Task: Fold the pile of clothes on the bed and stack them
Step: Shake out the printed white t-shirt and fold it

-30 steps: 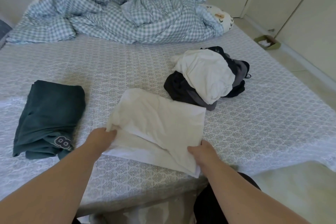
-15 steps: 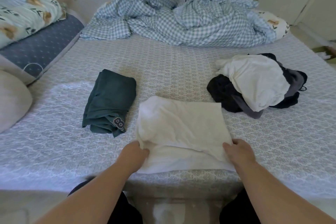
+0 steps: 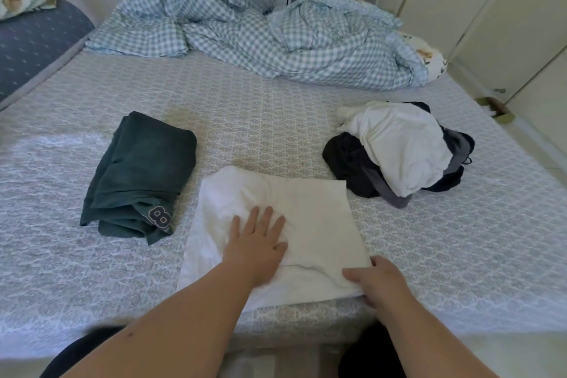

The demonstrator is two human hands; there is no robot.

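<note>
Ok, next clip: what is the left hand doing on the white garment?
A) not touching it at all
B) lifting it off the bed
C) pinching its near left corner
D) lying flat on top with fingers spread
D: the left hand lies palm down with straight, spread fingers on the middle of the white garment, which stays flat on the bed, while the right hand holds its near right corner.
</note>
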